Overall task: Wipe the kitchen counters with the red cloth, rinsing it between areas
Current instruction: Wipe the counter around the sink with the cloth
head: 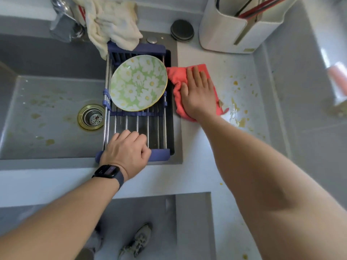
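- Right hand [199,92] spread flat, fingers straight and together, pressing the red cloth [178,79] onto the counter [202,166] just right of the sink.
- Red cloth bunched under the palm, left edge touching the sink rim beside the drying rack [159,152], near corner trailing toward the spill.
- Left hand [125,151] curled over the near blue bar of the drying rack, fingers wrapped on it, seemingly steadying rack or body.
- Flowered plate [139,83] tilted in the rack, far half of it, just left of the cloth.
- Yellowish splatters [242,122] and a wet sheen on the counter right of the cloth, well short of wiped; similar flecks across the sink [47,119] floor near the drain [91,117].
- White towel [112,21] draped by the tap at the far left; white utensil holder [236,29] at the far right.
- Step in hand, by judgement: wiping the strip of counter right of the sink, stains not yet reached.
- Next move likely calls for a flat sweep rightward and nearer across the splatters, firm pressure kept, then a carry left to the tap for rinsing.
- Risk: dragging residue around rather than lifting it, unless folded to a clean face.
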Tool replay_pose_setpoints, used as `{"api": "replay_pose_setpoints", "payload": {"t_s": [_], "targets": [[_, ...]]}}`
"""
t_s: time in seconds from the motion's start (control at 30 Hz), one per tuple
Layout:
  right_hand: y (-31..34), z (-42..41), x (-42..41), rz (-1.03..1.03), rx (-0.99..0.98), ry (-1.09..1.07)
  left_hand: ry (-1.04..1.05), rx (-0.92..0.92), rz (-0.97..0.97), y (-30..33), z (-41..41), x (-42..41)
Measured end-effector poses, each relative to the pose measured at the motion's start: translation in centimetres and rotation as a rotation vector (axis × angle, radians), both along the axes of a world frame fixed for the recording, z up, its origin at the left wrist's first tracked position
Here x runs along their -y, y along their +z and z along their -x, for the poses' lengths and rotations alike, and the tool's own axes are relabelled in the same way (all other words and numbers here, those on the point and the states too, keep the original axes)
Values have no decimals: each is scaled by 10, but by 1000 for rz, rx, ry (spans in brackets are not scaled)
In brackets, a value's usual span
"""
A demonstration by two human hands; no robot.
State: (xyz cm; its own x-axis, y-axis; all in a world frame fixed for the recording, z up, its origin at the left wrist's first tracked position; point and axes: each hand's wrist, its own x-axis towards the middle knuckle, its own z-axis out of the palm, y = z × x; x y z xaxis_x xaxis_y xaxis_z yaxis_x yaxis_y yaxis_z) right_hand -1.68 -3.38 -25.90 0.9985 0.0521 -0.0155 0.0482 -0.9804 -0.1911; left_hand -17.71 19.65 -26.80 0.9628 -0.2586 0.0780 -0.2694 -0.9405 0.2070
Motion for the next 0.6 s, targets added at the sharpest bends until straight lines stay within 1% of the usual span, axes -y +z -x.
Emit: {"api": "replay_pose_setpoints", "payload": {"t_s": [0.07,0.23,0.27,0.37,0.43,0.5,0.6], "targets": [[0,41,3,-25,-4,-24,7,-23,-13,3,0,1],[6,131,15,-25,-89,-53,9,-37,-52,8,3,1],[8,145,21,-22,-97,-51,12,-30,-76,9,4,2],[12,173,42,2,-118,-94,19,-3,-232,14,8,6],[13,179,54,6,-134,-147,-21,24,-295,19,5,10],[15,179,60,2,-144,-192,-36,14,-247,25,-7,22],[14,173,66,-7,-157,-286,95,-70,-5,34,-41,64]]}}
